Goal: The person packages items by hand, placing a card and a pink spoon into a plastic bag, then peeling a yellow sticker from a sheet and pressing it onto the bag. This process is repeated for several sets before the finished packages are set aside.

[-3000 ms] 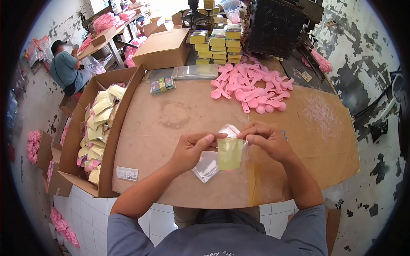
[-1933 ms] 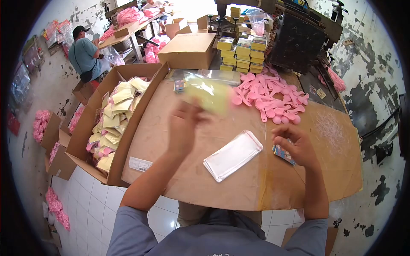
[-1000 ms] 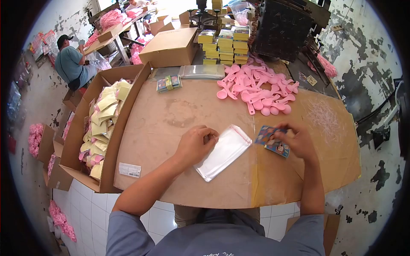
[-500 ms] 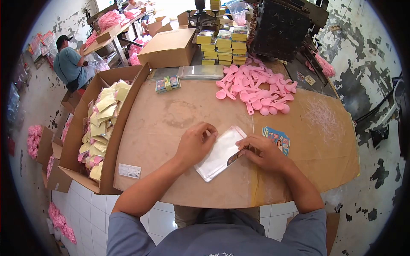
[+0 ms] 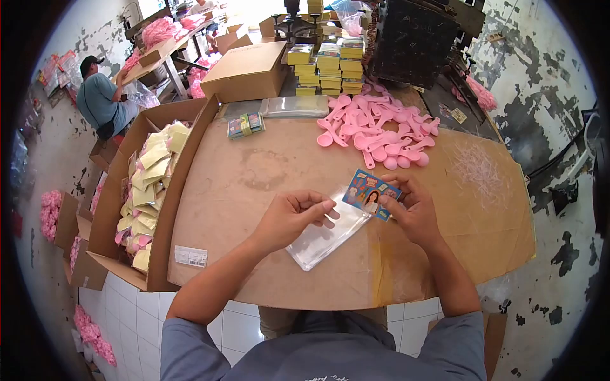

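My right hand (image 5: 413, 209) grips blue printed cards (image 5: 366, 195) between thumb and fingers. A person's picture shows on the top card, which is raised above the table and tilted. The cards overlap the upper right part of the clear plastic bags (image 5: 324, 238), which lie flat in a pile before me. Over the left side of that pile is my left hand (image 5: 295, 219), its fingers loosely curled and apart, with nothing seen in them. Its thumb points toward the cards.
Pink plastic scoops (image 5: 381, 130) are heaped at the table's back right. A banded card bundle (image 5: 245, 126) lies at back left. An open carton (image 5: 184, 190) of filled packets stands left. Stacked yellow-edged cards (image 5: 330, 66) stand behind. A person (image 5: 101, 95) sits at far left.
My right hand has left the bags and lifted the blue cards from the table beside them. My left hand has moved slightly right and down, over the bags.
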Action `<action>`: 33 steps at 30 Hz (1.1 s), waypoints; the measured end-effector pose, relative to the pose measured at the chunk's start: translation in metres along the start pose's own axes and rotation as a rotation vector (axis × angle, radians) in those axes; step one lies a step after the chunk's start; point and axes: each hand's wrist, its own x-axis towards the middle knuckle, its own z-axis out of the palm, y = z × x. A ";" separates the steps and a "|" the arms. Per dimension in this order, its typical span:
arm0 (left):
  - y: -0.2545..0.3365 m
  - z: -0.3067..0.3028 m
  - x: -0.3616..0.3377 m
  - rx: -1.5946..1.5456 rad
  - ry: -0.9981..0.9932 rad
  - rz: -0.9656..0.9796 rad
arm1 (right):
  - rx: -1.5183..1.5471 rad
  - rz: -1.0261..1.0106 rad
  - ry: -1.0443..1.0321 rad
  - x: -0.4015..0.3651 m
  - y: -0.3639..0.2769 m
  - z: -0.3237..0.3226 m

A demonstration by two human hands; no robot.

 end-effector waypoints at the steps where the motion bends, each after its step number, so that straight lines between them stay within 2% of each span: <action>1: -0.001 0.002 -0.001 0.056 0.006 -0.003 | -0.005 -0.025 0.013 0.000 -0.001 0.000; 6: -0.004 0.007 0.000 0.042 0.009 -0.011 | -0.070 -0.053 -0.005 -0.005 -0.004 0.002; 9: -0.004 0.011 -0.003 0.082 -0.010 -0.010 | -0.540 -0.334 -0.232 0.001 -0.014 -0.007; 10: -0.005 0.012 -0.004 0.100 -0.025 0.000 | -0.540 -0.332 -0.251 0.000 -0.014 -0.005; 12: -0.002 0.015 -0.006 0.361 -0.048 0.104 | -0.542 -0.327 -0.287 -0.001 -0.014 0.006; 13: -0.001 0.017 -0.007 0.491 -0.061 0.158 | -0.479 -0.238 -0.261 -0.003 -0.016 0.012; 15: -0.008 0.017 -0.007 0.413 -0.090 0.116 | -0.352 -0.063 -0.209 -0.008 -0.023 0.021; 17: -0.013 0.019 -0.006 0.309 -0.088 0.084 | -0.232 -0.046 -0.072 -0.008 -0.014 0.022; 21: -0.017 0.021 -0.005 0.093 -0.080 0.054 | -0.289 0.012 -0.051 -0.012 -0.012 0.022; 24: -0.022 0.021 -0.005 0.098 -0.054 0.081 | -0.373 -0.218 -0.244 -0.008 -0.011 0.030; 27: -0.015 0.019 -0.007 0.131 -0.031 0.037 | -0.343 -0.279 -0.289 0.012 -0.005 0.012; 29: -0.013 0.017 -0.006 0.111 -0.015 0.036 | -0.474 -0.136 -0.100 0.037 0.012 -0.030; 31: -0.015 0.017 -0.004 0.061 0.015 0.093 | -0.777 -0.136 0.124 0.062 0.015 -0.060; 33: -0.009 0.015 -0.005 0.049 -0.004 0.037 | -0.987 -0.210 0.094 0.072 0.044 -0.094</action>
